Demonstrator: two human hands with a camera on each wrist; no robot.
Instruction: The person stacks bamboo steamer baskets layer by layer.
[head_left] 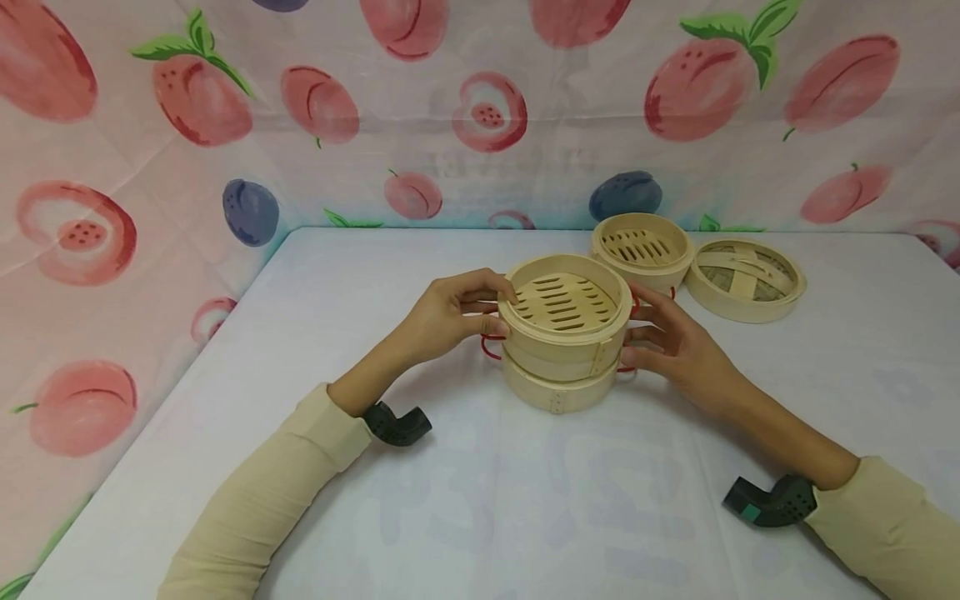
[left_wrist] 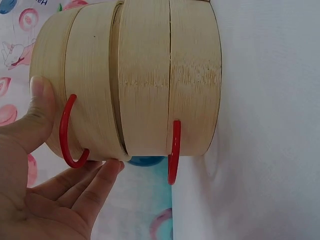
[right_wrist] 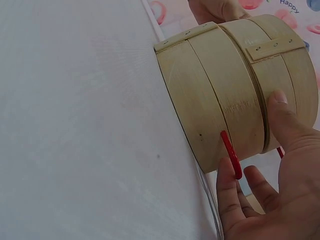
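Two round bamboo steamer baskets stand stacked at mid-table. The upper basket has a slatted floor and sits slightly askew on the lower basket, with a thin dark seam between them. My left hand grips the upper basket's left side, index finger over the rim and thumb on the wall. From the right, my right hand holds the upper basket, its thumb flat on the wall and its other fingers round the back. A red loop handle hangs between my left thumb and fingers; another red handle crosses my right fingertips.
Behind the stack, to the right, stands another slatted steamer basket. Beside it lies a woven bamboo lid. A white cloth covers the table, and a fruit-print sheet hangs at the back and left.
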